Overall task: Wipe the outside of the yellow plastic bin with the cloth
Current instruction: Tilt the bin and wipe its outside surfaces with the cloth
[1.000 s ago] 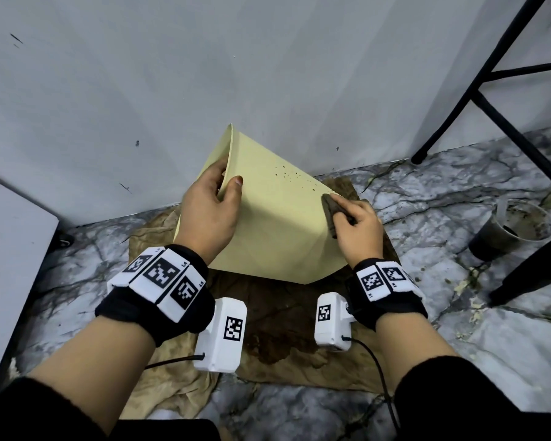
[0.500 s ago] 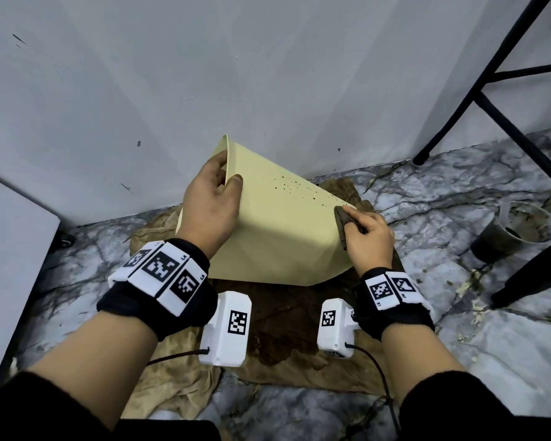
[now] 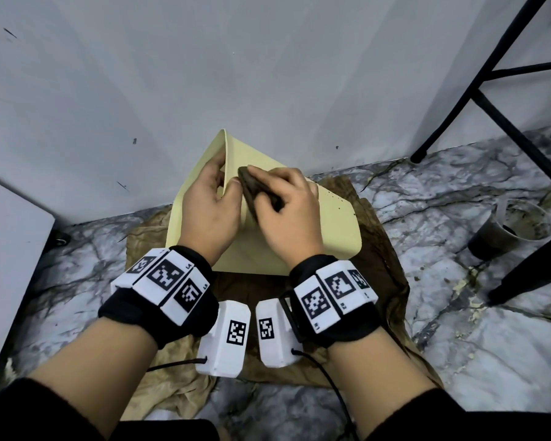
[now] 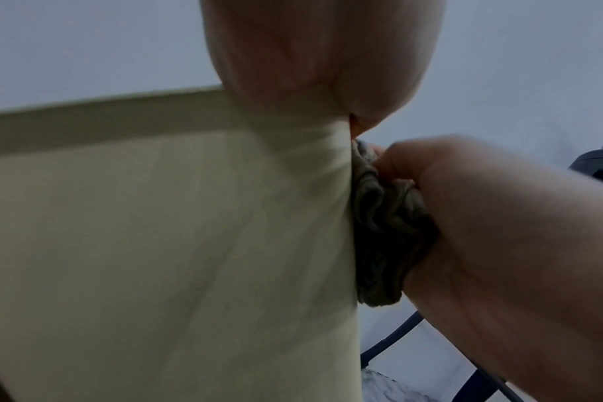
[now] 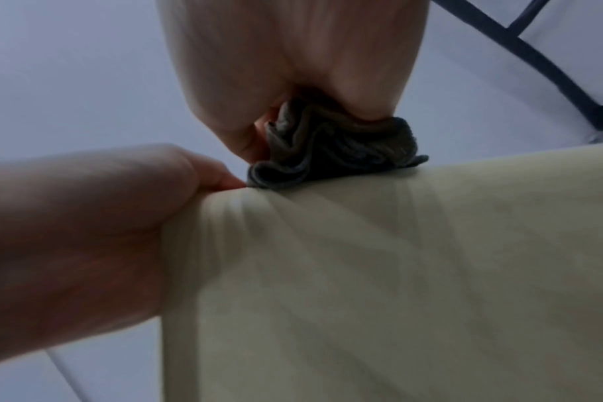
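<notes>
Looking down past two bare forearms with black wrist straps and white tag blocks (image 3: 169, 280), you get the stained brown rag (image 3: 385, 275) spread flat on the grey marbled floor (image 3: 458, 345), and the pale yellow plastic bin (image 3: 334, 224) lies tipped on its side on top of it, open end facing left. The left hand (image 3: 209, 206) is clamped on the bin's rim, fingers inside and thumb outside. Right next to it, the right hand (image 3: 291, 214) is bunched around a small dark grey-brown cloth (image 3: 256, 194), pressing the wad against the bin's outer wall right by the rim, almost touching the left thumb. A few dark specks sit on the bin's right side. Off to the right there's a dirty plastic cup (image 3: 509, 232) between black metal legs (image 3: 503, 55). Plain grey wall (image 3: 204, 74) behind it all.
</notes>
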A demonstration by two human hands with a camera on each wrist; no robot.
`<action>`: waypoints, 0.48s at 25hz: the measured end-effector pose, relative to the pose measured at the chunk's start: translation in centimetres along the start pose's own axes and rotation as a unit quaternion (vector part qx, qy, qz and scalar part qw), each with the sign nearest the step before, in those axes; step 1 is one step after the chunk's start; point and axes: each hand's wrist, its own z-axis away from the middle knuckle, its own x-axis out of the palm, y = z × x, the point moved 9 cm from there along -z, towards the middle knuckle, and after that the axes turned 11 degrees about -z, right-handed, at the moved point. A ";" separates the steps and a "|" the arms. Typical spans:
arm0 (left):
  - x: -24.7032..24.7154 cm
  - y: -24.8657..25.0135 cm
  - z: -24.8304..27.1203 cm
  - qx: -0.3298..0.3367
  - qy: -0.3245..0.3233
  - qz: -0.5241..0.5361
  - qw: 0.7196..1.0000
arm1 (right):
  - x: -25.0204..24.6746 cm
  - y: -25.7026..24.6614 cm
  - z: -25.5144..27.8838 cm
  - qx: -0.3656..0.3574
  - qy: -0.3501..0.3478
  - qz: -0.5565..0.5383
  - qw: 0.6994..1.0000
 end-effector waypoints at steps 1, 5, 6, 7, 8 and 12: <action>0.1 0.1 0.0 0.000 -0.004 0.004 1.000 | -0.4 0.4 -0.1 0.006 0.007 -0.001 1.000; 0.4 0.1 0.1 0.000 -0.016 0.013 1.000 | -4.6 5.6 -0.4 0.100 0.061 0.021 0.993; 0.4 0.1 0.1 0.002 -0.019 0.011 1.000 | -5.9 7.4 -0.3 0.127 0.074 0.030 0.989; 0.4 0.0 0.2 0.003 -0.021 0.013 1.000 | -7.3 9.3 -0.2 0.154 0.087 0.042 0.983; 0.3 0.0 0.2 0.004 -0.022 0.016 1.000 | -8.7 11.2 0.0 0.182 0.097 0.053 0.977; 0.3 0.0 0.1 0.005 -0.019 0.005 1.000 | -12.1 16.0 1.0 0.271 0.118 0.043 0.954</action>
